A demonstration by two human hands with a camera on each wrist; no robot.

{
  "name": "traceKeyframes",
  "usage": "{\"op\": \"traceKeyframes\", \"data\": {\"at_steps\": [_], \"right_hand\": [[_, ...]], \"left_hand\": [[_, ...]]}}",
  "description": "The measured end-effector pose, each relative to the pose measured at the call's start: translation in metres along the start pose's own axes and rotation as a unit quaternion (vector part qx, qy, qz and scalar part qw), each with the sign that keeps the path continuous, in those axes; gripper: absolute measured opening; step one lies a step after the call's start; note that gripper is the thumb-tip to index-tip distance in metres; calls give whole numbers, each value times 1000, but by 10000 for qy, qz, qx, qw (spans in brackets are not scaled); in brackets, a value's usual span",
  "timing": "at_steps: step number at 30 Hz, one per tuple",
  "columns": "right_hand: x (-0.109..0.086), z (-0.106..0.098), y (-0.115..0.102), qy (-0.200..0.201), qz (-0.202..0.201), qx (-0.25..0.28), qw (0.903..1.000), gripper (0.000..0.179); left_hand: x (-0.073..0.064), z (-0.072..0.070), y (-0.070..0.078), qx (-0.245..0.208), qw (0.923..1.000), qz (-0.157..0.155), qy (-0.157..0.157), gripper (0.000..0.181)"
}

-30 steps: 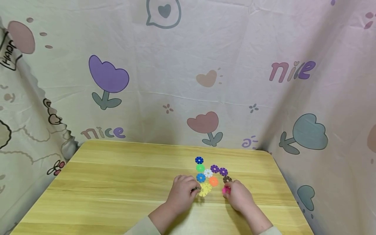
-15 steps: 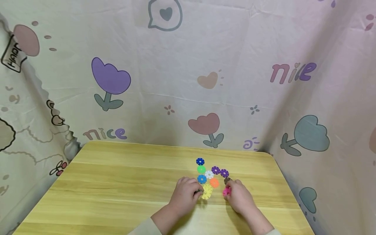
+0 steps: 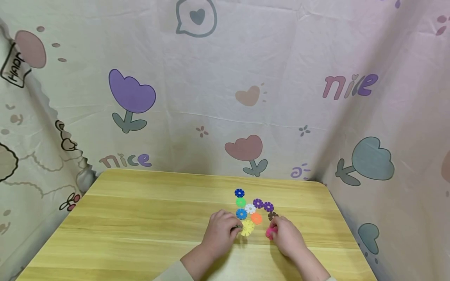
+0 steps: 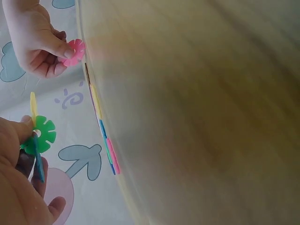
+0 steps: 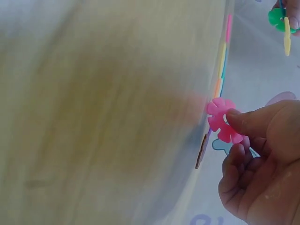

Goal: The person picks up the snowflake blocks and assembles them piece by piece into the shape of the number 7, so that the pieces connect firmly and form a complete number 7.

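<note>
My left hand pinches a green snowflake disc between thumb and fingers. A yellow disc and a blue disc, both seen edge-on, are slotted into that green one. With thumb and fingertips, my right hand pinches a pink snowflake disc, raised at a tilt near the tabletop. Just beyond the right fingers lies a brown disc, partly covered by them. Yellow discs overlap beside the left fingertips in the head view.
On the wooden table lie more flat discs: orange, light blue, white, light green, dark blue and two purple ones. A printed curtain hangs behind and beside the table.
The pink disc has tilted and shifted slightly toward the person in the right fingers. The yellow disc at the left hand has moved a little away, now overlapping the other yellow more.
</note>
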State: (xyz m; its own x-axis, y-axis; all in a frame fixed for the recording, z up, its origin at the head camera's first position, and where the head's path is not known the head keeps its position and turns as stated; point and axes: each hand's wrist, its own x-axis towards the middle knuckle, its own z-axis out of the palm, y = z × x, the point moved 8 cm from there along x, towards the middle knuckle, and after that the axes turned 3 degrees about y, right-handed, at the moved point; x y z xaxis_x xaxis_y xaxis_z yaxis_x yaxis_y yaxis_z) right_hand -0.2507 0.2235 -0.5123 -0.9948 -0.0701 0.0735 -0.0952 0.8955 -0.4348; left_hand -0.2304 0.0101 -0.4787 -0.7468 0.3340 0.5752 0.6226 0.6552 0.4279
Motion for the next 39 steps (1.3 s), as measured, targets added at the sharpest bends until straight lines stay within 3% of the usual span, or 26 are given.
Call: {"op": "traceKeyframes", "data": {"at_steps": [11,21,28,33,39], "right_hand": [[-4,-5,-11,164,-246,686,9972,17],[-1,-11,-15,480,-293,1835,9814,20],[-4,-12,-17,331,-135,2308,9724,18],[-6,-10,-19,3,-113,2678,9634,16],[-7,-8,-21,-122,-134,2778,9605,17]], "left_hand": [[1,-4,1,131,9998,-97,104,5],[2,-3,0,220,9996,-155,-66,4],[1,0,-1,145,9994,-213,-252,3],[1,1,2,96,9990,-208,-395,4],[0,2,3,64,9987,-253,-435,5]]}}
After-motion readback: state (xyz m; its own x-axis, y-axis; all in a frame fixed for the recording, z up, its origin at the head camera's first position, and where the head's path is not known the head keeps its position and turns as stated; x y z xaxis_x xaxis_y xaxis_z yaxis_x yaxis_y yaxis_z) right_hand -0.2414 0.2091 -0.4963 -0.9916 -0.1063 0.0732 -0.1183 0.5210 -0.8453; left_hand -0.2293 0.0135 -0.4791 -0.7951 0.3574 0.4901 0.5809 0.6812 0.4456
